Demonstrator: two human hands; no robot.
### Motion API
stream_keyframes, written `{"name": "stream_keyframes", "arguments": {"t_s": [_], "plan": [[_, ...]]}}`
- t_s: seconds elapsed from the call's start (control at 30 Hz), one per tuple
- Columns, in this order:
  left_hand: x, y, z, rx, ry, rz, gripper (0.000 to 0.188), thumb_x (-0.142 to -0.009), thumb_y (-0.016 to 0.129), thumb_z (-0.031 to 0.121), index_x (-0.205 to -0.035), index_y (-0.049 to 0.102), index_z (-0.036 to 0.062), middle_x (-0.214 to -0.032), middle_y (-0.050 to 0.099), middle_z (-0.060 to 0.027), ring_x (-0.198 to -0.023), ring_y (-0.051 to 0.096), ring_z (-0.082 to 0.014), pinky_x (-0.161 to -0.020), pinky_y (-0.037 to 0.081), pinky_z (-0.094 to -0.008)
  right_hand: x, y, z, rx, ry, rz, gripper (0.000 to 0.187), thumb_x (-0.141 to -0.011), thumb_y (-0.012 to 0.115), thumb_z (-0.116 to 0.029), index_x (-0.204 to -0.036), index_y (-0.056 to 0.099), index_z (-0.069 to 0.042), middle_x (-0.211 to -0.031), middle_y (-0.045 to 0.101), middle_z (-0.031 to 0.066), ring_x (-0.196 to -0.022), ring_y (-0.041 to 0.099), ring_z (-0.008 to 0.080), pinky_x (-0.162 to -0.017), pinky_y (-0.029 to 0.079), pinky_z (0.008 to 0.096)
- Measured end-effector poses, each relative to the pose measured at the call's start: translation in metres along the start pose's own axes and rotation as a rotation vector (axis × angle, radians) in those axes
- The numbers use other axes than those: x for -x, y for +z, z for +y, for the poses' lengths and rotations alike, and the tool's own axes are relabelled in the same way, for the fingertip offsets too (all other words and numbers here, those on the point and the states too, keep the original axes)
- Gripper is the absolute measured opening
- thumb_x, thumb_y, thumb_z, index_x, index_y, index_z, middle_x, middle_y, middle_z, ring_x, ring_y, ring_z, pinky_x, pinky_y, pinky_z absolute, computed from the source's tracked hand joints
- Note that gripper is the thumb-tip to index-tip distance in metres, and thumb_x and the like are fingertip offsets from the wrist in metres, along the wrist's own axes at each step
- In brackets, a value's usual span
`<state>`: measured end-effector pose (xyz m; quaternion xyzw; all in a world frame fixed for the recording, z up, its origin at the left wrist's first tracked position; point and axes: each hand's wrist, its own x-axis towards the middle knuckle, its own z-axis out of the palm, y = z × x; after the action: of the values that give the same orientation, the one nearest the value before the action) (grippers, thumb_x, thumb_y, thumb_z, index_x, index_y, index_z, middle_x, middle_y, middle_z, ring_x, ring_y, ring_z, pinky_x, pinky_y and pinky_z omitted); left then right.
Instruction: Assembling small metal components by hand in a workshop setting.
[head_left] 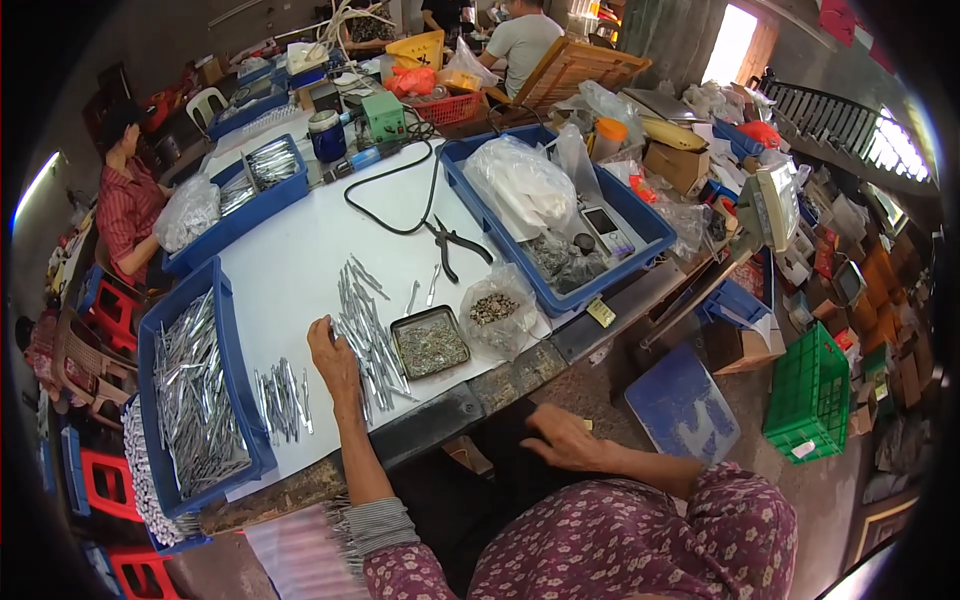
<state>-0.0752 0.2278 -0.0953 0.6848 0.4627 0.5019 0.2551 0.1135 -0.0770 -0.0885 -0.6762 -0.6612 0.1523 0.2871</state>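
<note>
My left hand [334, 358] rests at the left edge of a loose pile of thin silvery metal pieces [366, 330] on the white-covered table. Its fingers bend down out of sight, so any grip is hidden. Over my lap, below the table edge, my right hand [562, 437] is open, with nothing visible in it. Beside the pile stands a small dark square tray [405, 370] of tiny bits. To its right sits a clear plastic bag [520, 335] holding small brownish parts. A smaller batch of metal pieces [284, 400] lies left of my left wrist.
A blue tray [228, 300] full of metal pieces borders the left side. Black-handled pliers [446, 248] lie farther back near a cable. Another blue tray [650, 232] holds plastic bags and a small device. Other people sit beyond. A green crate [800, 400] stands on the floor.
</note>
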Motion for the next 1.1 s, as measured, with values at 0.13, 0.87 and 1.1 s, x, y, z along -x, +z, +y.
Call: {"name": "stream_keyframes", "arguments": {"t_s": [0.13,0.87,1.1], "plan": [[-0.002,0.0,0.001,-0.01,0.014,-0.01,0.035,-0.071,0.042,-0.004,-0.105,0.05,-0.0061,-0.112,0.046,-0.0187,-0.1,0.049,-0.0296,-0.087,0.039,-0.0331,0.026,0.022,0.038,0.207,0.175,-0.069,0.065,-0.077,0.053,-0.05,-0.109,0.043,0.006,-0.099,0.048,0.0224,-0.093,0.048,0.0373,-0.08,0.04,0.0405],[0.001,-0.002,-0.02,0.036,0.007,0.031,0.034,-0.07,0.042,-0.006,-0.102,0.053,-0.0048,-0.099,0.054,-0.0169,-0.091,0.054,-0.0256,-0.083,0.041,-0.0317,0.026,-0.006,0.019,0.116,-0.076,-0.036,0.021,-0.074,0.059,-0.016,-0.085,0.051,0.0,-0.08,0.053,0.0181,-0.075,0.052,0.0359,-0.065,0.043,0.0415],[-0.005,-0.003,-0.012,0.069,-0.052,0.001,0.032,-0.073,0.046,0.0,-0.104,0.054,-0.0029,-0.102,0.055,-0.0161,-0.093,0.054,-0.0243,-0.085,0.041,-0.0315,-0.034,-0.037,-0.026,-0.154,0.009,0.136,0.011,-0.077,0.055,-0.004,-0.087,0.052,0.0,-0.076,0.055,0.0167,-0.069,0.055,0.0305,-0.06,0.043,0.0354]]}}
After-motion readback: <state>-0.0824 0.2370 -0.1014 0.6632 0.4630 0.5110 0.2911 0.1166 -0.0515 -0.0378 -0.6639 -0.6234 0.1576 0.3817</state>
